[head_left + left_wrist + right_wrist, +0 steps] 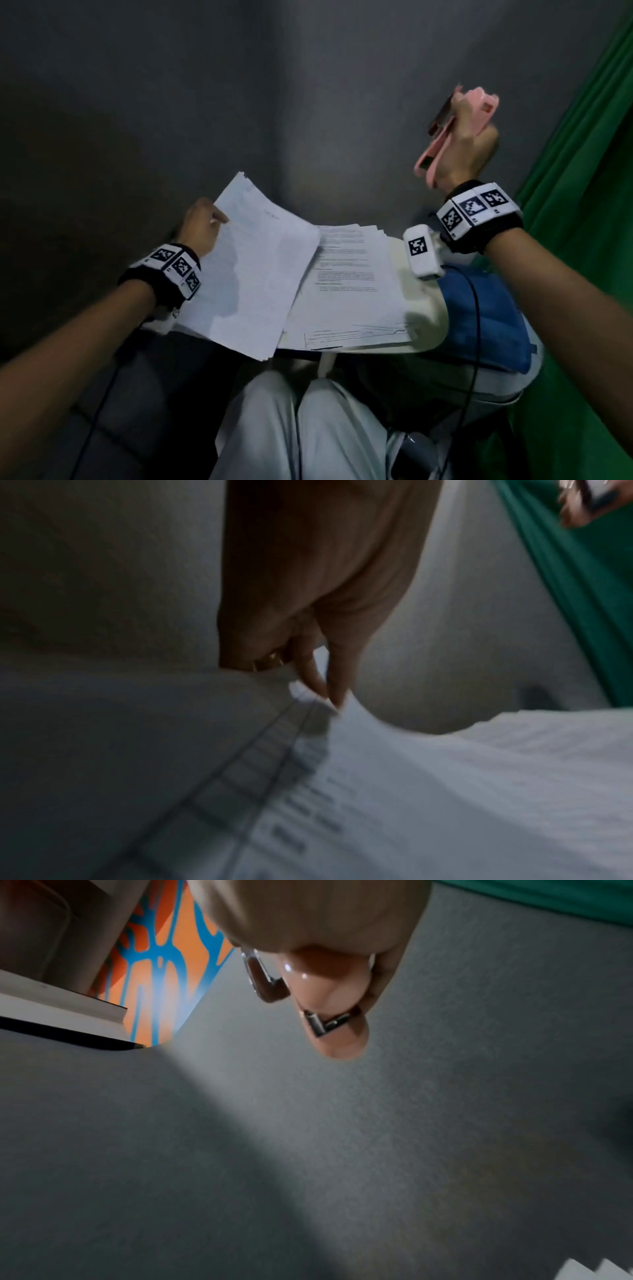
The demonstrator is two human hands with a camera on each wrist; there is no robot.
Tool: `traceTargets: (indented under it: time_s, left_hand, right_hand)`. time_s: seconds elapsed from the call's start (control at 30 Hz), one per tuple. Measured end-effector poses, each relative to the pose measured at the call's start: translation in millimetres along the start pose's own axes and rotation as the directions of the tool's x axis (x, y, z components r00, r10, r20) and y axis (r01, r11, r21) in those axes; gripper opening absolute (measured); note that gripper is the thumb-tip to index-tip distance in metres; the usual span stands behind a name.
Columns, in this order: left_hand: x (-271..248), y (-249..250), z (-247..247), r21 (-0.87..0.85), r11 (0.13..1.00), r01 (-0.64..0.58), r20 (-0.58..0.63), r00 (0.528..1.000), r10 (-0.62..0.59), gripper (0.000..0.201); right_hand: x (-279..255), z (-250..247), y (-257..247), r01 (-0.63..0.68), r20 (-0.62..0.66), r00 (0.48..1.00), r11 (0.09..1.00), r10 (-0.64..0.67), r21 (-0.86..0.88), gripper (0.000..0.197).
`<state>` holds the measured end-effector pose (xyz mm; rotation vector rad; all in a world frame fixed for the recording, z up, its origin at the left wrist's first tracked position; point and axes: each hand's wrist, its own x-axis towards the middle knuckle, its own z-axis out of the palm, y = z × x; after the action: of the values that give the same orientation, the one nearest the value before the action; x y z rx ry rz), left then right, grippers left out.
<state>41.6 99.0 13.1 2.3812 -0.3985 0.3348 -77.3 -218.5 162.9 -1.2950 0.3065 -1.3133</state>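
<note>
My left hand [202,228] pinches the far left corner of a thick sheaf of white paper [253,274], lifted and tilted over the table's left side. In the left wrist view thumb and fingers [329,685] close on the paper's corner [342,718]. A second stack of printed sheets [349,284] lies flat on the small white table [428,308]. My right hand [469,144] is raised high at the right and grips a pink stapler [445,133]. In the right wrist view the stapler [329,999] shows pink with metal parts below my palm.
A blue cushion or bag [486,325] lies at the table's right. A green curtain [589,240] hangs along the right side. Grey walls [205,85] meet in a corner behind the table. My knees in light trousers [308,428] are below the table edge. Cables run from both wrists.
</note>
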Motion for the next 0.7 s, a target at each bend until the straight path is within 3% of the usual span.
traceTargets:
  time_s: [0.03,0.13,0.2,0.3,0.37,0.43,0.5,0.53,0.6,0.67,0.7]
  left_hand:
    - [2,-11,2,0.064,0.997,0.039,0.078,0.996,-0.044,0.021]
    - [2,-33,12,0.224,0.968,0.116,0.248,0.954,-0.171,0.061]
    - [0,-38,17,0.349,0.93,0.114,0.262,0.941,-0.214,0.071]
    - [-3,-37,25,0.532,0.834,0.149,0.177,0.943,-0.281,0.061]
    - [-5,-34,30,0.612,0.764,0.205,0.122,0.93,-0.347,0.056]
    - [-9,-28,33,0.668,0.716,0.206,0.091,0.931,-0.352,0.06]
    - [-12,-14,36,0.751,0.655,0.082,0.137,0.951,-0.276,0.069]
    - [-14,-3,38,0.775,0.632,-0.005,0.185,0.958,-0.22,0.072]
    - [-21,19,49,0.7,0.702,-0.129,0.283,0.953,-0.107,0.063]
    - [-33,44,62,0.43,0.898,-0.097,0.412,0.906,-0.1,0.04]
    - [-43,55,69,0.315,0.948,-0.047,0.481,0.869,-0.117,0.034]
  right_hand:
    - [-1,-3,3,-0.015,-0.005,1.0,1.0,0.015,-0.016,0.023]
    - [-6,-13,16,-0.078,-0.002,0.997,0.994,0.078,-0.079,0.023]
    - [-9,-22,27,-0.152,0.034,0.986,0.973,0.161,-0.175,0.025]
    - [-14,-39,52,-0.254,0.122,0.936,0.874,0.33,-0.414,0.026]
    - [-19,-54,72,-0.321,0.175,0.856,0.766,0.486,-0.557,0.031]
    - [-30,-67,86,-0.361,0.213,0.715,0.613,0.665,-0.702,0.03]
    - [-42,-76,97,-0.357,0.205,0.593,0.483,0.779,-0.799,0.026]
    - [-48,-78,102,-0.348,0.201,0.567,0.453,0.799,-0.821,0.021]
    - [-58,-82,111,-0.303,0.198,0.547,0.413,0.813,-0.859,0.01]
    - [-66,-84,115,-0.269,0.187,0.531,0.374,0.826,-0.888,0.013]
    - [-69,-85,117,-0.259,0.186,0.526,0.365,0.83,-0.894,0.016]
